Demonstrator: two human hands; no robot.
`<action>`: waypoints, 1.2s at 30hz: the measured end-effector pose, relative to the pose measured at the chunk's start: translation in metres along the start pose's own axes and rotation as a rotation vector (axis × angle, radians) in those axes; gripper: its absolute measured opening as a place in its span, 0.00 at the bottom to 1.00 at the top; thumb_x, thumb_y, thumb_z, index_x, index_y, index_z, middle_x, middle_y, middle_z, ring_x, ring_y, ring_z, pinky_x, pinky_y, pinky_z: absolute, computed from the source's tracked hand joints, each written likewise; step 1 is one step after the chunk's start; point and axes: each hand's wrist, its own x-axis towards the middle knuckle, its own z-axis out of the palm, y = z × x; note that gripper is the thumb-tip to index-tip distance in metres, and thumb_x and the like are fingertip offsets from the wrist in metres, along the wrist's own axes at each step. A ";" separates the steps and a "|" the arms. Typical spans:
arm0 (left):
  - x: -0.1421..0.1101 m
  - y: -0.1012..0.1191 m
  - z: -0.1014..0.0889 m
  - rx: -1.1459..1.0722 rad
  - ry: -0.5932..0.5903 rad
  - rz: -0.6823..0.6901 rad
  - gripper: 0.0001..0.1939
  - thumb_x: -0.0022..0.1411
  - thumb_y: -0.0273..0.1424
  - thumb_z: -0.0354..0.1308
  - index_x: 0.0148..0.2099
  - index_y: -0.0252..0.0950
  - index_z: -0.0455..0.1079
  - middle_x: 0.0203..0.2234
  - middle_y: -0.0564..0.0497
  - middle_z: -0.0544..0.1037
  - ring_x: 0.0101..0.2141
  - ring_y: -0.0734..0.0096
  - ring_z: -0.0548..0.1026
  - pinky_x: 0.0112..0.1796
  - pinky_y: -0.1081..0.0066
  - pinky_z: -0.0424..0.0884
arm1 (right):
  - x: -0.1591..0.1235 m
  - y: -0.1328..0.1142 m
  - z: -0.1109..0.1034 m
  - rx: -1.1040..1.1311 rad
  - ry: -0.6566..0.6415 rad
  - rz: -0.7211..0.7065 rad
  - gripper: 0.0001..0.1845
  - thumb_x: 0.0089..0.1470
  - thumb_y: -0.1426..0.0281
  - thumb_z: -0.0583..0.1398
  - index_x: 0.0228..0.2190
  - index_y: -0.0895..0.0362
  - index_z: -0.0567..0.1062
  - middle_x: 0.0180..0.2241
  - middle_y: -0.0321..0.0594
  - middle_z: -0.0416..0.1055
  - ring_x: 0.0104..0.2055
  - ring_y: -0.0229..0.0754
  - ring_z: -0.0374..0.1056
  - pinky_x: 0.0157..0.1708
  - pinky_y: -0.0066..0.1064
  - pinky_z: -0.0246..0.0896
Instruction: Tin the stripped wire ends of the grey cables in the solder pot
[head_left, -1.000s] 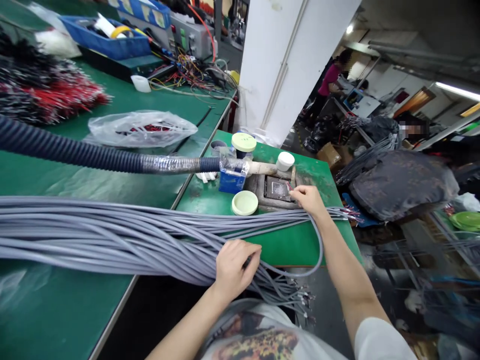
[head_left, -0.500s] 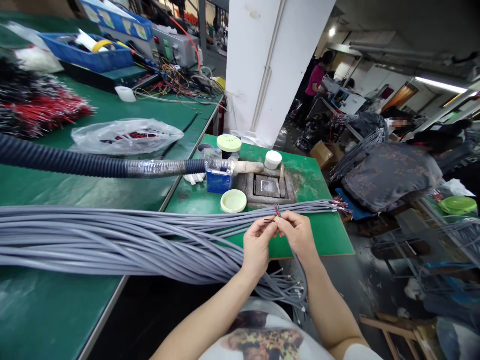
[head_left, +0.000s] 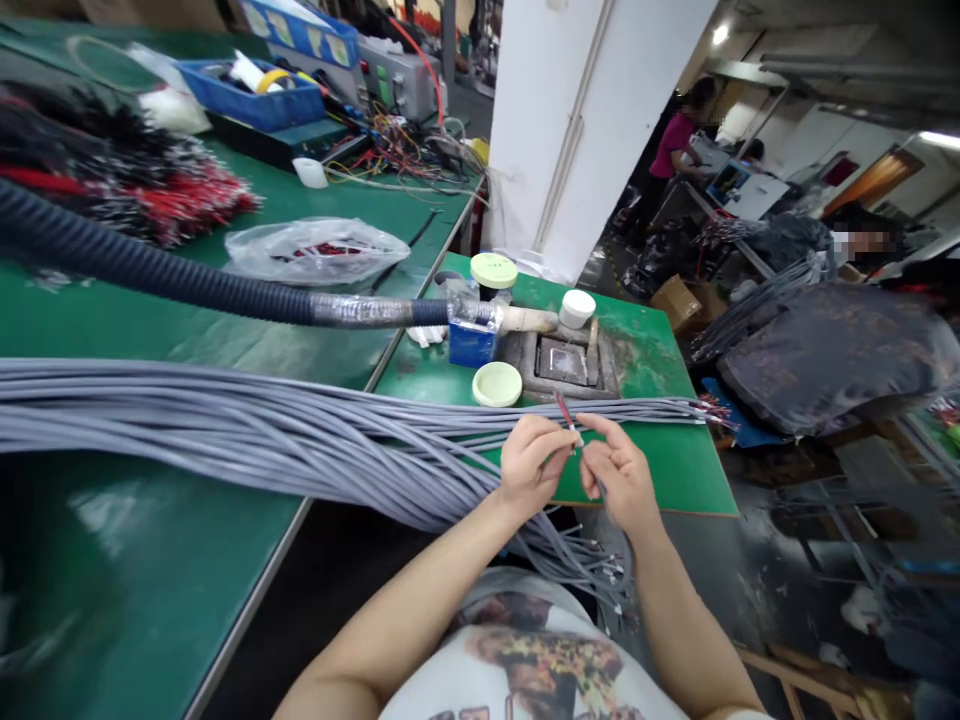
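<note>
Both hands were found close together above the near edge of the smaller green tabletop (head_left: 645,475). The left hand (head_left: 531,462) and the right hand (head_left: 619,487) are narrowly closed at the fingertips on the red and white wire ends (head_left: 570,425). These wire ends project from a grey sheathed cable bundle (head_left: 247,430), which is laid across the adjoining long tabletop and the smaller tabletop, with tips reaching past its right edge. Further cable ends are seen hanging below the hands. Beyond the bundle, a metal tray (head_left: 562,362) is set in a stained block. A pale green lid (head_left: 496,384) is placed just left of the block, and a white lid (head_left: 577,308) stands at its far corner. A blue box (head_left: 472,342) is positioned beneath a corrugated hose (head_left: 150,270).
</note>
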 end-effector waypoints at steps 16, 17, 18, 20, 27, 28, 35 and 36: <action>-0.021 0.005 -0.005 -0.774 -0.154 -0.941 0.13 0.55 0.38 0.64 0.33 0.32 0.78 0.28 0.48 0.79 0.33 0.68 0.74 0.43 0.68 0.67 | 0.011 -0.012 -0.002 -0.536 0.036 -0.194 0.08 0.54 0.64 0.61 0.36 0.52 0.77 0.26 0.35 0.70 0.28 0.38 0.66 0.31 0.31 0.62; -0.022 0.006 -0.006 -0.765 -0.193 -0.937 0.13 0.56 0.39 0.63 0.31 0.32 0.78 0.28 0.48 0.79 0.33 0.68 0.74 0.42 0.68 0.67 | 0.016 -0.017 -0.002 -0.590 0.032 -0.235 0.06 0.53 0.65 0.61 0.33 0.52 0.77 0.26 0.35 0.70 0.29 0.38 0.66 0.32 0.31 0.61; -0.022 0.007 -0.008 -0.752 -0.222 -0.943 0.14 0.56 0.39 0.63 0.31 0.32 0.78 0.27 0.48 0.79 0.32 0.68 0.74 0.42 0.68 0.68 | 0.020 -0.021 -0.001 -0.637 0.020 -0.263 0.05 0.52 0.65 0.62 0.31 0.53 0.77 0.26 0.35 0.70 0.29 0.38 0.66 0.32 0.31 0.61; -0.022 0.009 -0.009 -0.715 -0.257 -0.964 0.15 0.55 0.40 0.63 0.31 0.32 0.78 0.26 0.48 0.78 0.31 0.68 0.74 0.40 0.67 0.69 | 0.028 -0.028 0.004 -0.703 -0.011 -0.295 0.04 0.50 0.66 0.64 0.29 0.53 0.77 0.26 0.36 0.69 0.29 0.38 0.65 0.33 0.32 0.60; -0.022 0.013 -0.012 -0.640 -0.260 -0.887 0.14 0.53 0.41 0.65 0.32 0.34 0.80 0.30 0.47 0.78 0.35 0.64 0.74 0.41 0.64 0.71 | 0.038 -0.029 0.022 -0.694 -0.025 -0.333 0.13 0.54 0.68 0.58 0.20 0.54 0.73 0.21 0.34 0.66 0.25 0.37 0.63 0.28 0.30 0.57; -0.022 0.013 -0.014 -0.628 -0.264 -0.870 0.14 0.53 0.41 0.64 0.31 0.34 0.80 0.31 0.46 0.77 0.35 0.64 0.73 0.40 0.65 0.71 | 0.040 -0.026 0.024 -0.649 -0.020 -0.301 0.14 0.54 0.69 0.58 0.19 0.54 0.73 0.20 0.34 0.65 0.24 0.37 0.62 0.27 0.30 0.56; -0.030 0.016 -0.021 -0.552 -0.325 -0.871 0.14 0.55 0.41 0.63 0.34 0.35 0.80 0.29 0.45 0.78 0.33 0.66 0.72 0.37 0.67 0.71 | 0.074 -0.009 0.015 -0.178 0.183 -0.192 0.15 0.51 0.70 0.58 0.16 0.57 0.73 0.16 0.32 0.61 0.20 0.34 0.55 0.23 0.29 0.50; -0.032 0.016 -0.021 -0.543 -0.329 -0.871 0.14 0.55 0.41 0.63 0.33 0.35 0.80 0.29 0.45 0.79 0.34 0.66 0.72 0.38 0.66 0.71 | 0.075 -0.010 0.011 -0.152 0.243 -0.212 0.15 0.52 0.69 0.58 0.16 0.57 0.73 0.15 0.31 0.59 0.19 0.34 0.54 0.22 0.29 0.49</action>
